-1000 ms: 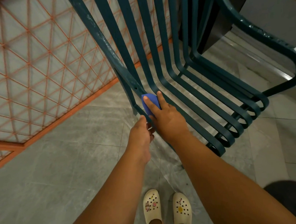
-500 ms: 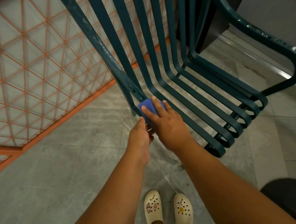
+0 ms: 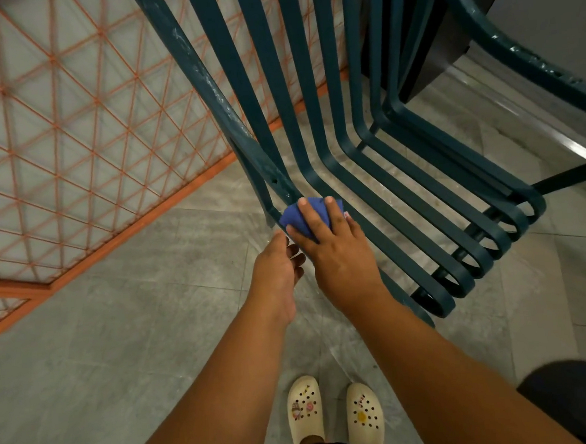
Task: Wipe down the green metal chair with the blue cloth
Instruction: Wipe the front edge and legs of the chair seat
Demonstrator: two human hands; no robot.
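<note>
Right hand presses blue cloth flat-fingered onto green chair slat; left hand, curl unclear, beside it; orange lattice left, grey tiled floor beneath.

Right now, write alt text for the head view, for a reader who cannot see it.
Seen from above, a person's right hand presses a blue cloth against the left side rail of a green metal chair, while the left hand sits just beside it at the rail's lower edge. Below, cream clogs stand on a grey tiled floor, with an orange lattice panel at left.
</note>
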